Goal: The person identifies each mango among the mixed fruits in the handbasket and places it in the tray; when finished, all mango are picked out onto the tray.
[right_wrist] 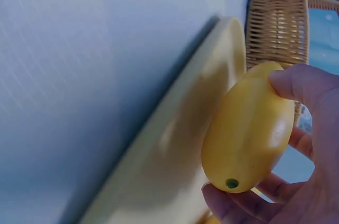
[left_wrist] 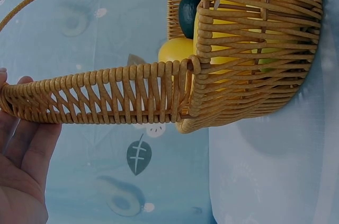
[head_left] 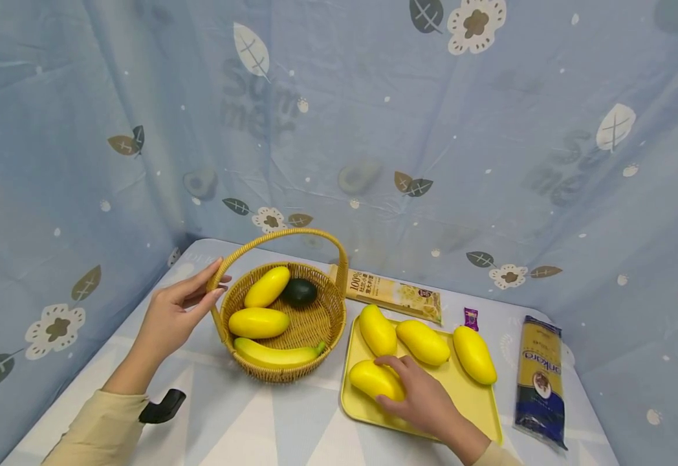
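Head view: at left, the basket's handle (head_left: 301,231) is pinched between thumb and fingertips by the left hand (head_left: 176,314), whose fingers are only slightly bent. A black curved piece (head_left: 164,407) is seen beside the left cuff. Inside the basket (head_left: 277,374), two mangoes (head_left: 267,287) (head_left: 259,322) are set at the left, a dark avocado (head_left: 299,293) at the back, and a banana (head_left: 277,355) along the front. Farther right, one mango (head_left: 368,377) is grasped over the front left of a yellow tray (head_left: 479,424) by the curled right hand (head_left: 417,396), by which it is partly covered; whether the tray is touched by it cannot be told. Three more mangoes (head_left: 378,330) (head_left: 423,342) (head_left: 474,355) are lined along the tray's back and right edge. Behind, a pasta pack (head_left: 394,296) is partly hidden by the basket. A small purple packet (head_left: 470,318) is placed behind the rightmost mango. At far right, a blue and gold pack (head_left: 541,382) is laid beside the tray.
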`<state>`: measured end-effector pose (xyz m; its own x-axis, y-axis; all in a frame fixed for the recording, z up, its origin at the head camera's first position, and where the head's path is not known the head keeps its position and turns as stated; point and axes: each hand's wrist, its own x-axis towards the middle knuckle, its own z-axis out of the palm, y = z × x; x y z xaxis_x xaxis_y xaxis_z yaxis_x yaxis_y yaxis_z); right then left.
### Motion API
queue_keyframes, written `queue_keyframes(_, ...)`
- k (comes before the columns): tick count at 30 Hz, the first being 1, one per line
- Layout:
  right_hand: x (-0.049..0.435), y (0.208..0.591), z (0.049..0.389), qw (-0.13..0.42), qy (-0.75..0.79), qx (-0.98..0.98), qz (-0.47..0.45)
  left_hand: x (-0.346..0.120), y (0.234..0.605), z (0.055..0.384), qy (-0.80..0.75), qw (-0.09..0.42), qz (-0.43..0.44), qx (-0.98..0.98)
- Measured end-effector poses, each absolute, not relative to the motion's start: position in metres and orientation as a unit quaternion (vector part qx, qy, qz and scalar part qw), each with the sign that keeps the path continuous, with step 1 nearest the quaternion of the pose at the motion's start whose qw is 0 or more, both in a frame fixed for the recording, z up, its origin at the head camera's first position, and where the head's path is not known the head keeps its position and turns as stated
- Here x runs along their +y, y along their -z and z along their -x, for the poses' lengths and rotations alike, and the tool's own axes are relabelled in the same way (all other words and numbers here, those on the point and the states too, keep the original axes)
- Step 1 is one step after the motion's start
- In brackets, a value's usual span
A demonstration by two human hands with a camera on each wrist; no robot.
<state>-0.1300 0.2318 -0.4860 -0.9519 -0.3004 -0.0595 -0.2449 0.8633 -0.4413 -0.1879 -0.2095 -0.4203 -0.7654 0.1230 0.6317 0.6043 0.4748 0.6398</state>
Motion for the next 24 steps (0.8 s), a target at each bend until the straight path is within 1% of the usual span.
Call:
queue_keyframes(4, 0.231, 0.494, 0.127, 0.048, 0.219, 0.965, 0.138, -0.209, 0.421, 0.187, 0.462, 0.261, 0.222, -0.818)
queue_keyframes(8, 0.231, 0.498, 0.126, 0.045, 0.218, 0.965, 0.136, -0.209, 0.420, 0.187, 0.464, 0.259, 0.222, -0.818)
queue_keyframes(12, 0.231, 0.497, 0.126, 0.054, 0.218, 0.964, 0.139, -0.210, 0.420, 0.187, 0.467, 0.258, 0.222, -0.816)
queue_keyframes(20, 0.233, 0.494, 0.125, 0.056, 0.215, 0.959, 0.173, -0.209, 0.419, 0.187, 0.467, 0.259, 0.221, -0.816)
queue_keyframes(24, 0.231, 0.494, 0.124, 0.070, 0.238, 0.955, 0.165, -0.209, 0.419, 0.188, 0.466, 0.258, 0.222, -0.817)
